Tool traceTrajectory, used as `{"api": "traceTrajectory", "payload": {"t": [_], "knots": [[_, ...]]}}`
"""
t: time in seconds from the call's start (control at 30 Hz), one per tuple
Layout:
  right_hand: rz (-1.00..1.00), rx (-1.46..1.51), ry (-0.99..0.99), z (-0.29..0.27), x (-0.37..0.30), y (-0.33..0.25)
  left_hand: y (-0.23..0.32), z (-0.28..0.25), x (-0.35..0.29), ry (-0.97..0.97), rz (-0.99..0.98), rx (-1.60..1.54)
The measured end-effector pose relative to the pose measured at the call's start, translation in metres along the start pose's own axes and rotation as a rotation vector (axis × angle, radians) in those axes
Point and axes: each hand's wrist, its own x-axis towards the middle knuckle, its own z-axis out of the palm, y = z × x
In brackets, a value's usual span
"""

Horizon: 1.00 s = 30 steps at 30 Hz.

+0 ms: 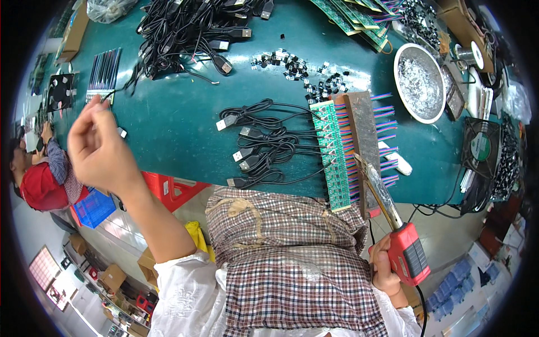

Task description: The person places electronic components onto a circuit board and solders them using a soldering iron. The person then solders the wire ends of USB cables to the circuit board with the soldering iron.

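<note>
My left hand [101, 150] is raised at the left, fingers pinched on what looks like the thin end of a black USB cable [128, 85]. My right hand [385, 271] grips a soldering iron [409, 254] by its red and black handle. The iron's metal tip points up and left, over a brown bar [364, 137] beside a green circuit board strip [331, 163]. Several coiled black USB cables [264, 143] run from the left to that strip. Multicoloured wires [386, 123] stick out past the bar's right side.
A pile of black USB cables [191, 33] lies at the back. Small black and silver parts [292, 66] are scattered near it. A metal bowl [420, 84], a solder spool [470, 55] and a fan [480, 145] stand at the right. Another person [48, 180] works at the far left.
</note>
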Motion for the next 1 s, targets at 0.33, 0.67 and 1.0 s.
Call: {"api": "traceTrajectory", "payload": {"t": [0.33,0.67,1.0], "knots": [[-0.010,-0.056,-0.026,-0.002,0.006,0.002,0.089,0.027,-0.066,-0.583,-0.270,-0.447],[-0.007,-0.025,-0.026,-0.004,0.002,0.001,0.130,0.040,-0.125,-1.178,-0.018,-0.304],[-0.034,-0.046,-0.056,-0.007,-0.002,0.009,0.136,0.038,-0.134,-1.138,-0.118,-0.202]]}}
